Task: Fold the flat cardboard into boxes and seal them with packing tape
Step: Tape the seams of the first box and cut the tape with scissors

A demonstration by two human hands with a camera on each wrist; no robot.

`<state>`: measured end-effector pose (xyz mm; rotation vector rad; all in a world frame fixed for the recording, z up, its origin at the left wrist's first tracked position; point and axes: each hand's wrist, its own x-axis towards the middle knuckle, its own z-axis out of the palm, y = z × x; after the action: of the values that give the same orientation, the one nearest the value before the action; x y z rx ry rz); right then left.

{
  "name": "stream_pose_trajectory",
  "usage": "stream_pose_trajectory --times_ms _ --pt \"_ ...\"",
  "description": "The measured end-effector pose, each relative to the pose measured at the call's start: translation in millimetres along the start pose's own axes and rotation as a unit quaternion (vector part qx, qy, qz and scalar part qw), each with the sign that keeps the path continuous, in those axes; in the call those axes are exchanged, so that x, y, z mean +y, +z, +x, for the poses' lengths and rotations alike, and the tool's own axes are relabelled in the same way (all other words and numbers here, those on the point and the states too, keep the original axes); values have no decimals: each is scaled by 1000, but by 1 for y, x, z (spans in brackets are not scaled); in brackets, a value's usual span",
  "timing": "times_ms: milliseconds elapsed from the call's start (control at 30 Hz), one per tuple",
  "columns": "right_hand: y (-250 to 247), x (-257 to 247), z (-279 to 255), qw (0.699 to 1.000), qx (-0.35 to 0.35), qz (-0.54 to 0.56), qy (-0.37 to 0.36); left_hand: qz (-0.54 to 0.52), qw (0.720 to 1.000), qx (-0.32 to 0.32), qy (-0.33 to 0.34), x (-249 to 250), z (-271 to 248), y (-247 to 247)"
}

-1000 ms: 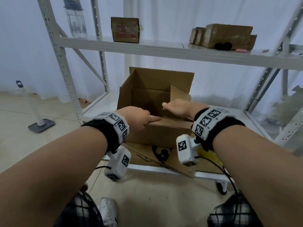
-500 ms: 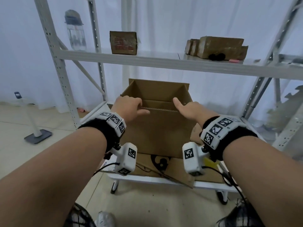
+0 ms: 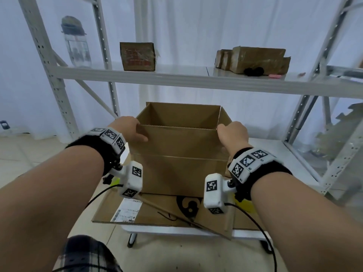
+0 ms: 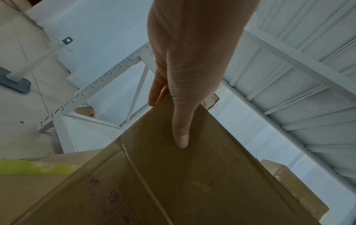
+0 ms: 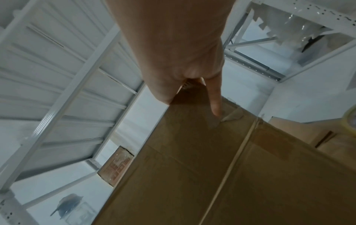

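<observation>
My left hand (image 3: 131, 128) grips the near-left top corner of the open brown cardboard box (image 3: 179, 154), thumb (image 4: 180, 134) flat on the outside, fingers hidden over the rim. The box stands upright on flattened cardboard (image 3: 153, 211) on the white table (image 3: 176, 231), straight ahead between both hands, equally near each. My right hand (image 3: 232, 134) pinches the near-right corner.

This is looking like a storeroom or packing area. White perforated-steel shelving racks (image 3: 49, 61) are standing against white curtains (image 3: 188, 36), taped brown cardboard parcels (image 3: 259, 59) are sitting on the upper shelf, flattened brown cardboard sheets (image 3: 157, 211) are lying on the lower shelf, and pale floor tiles (image 3: 23, 154) are showing beneath.
</observation>
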<state>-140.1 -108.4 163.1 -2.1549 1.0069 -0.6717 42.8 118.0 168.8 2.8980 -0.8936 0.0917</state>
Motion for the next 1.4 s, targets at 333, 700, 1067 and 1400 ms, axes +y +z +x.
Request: stream_pose_trajectory --times_ms 333,700,1067,1400 --pt "38 -44 26 995 -19 -6 -103 -31 996 68 -56 -39 -14 0" --pt "61 -60 33 980 -171 -43 -89 53 996 44 61 37 -8 -7" --pt "54 -56 17 977 -190 -32 -94 70 981 -44 174 37 -17 -12" --pt "51 -44 19 990 -103 20 -94 153 984 58 73 -3 -4 -12"
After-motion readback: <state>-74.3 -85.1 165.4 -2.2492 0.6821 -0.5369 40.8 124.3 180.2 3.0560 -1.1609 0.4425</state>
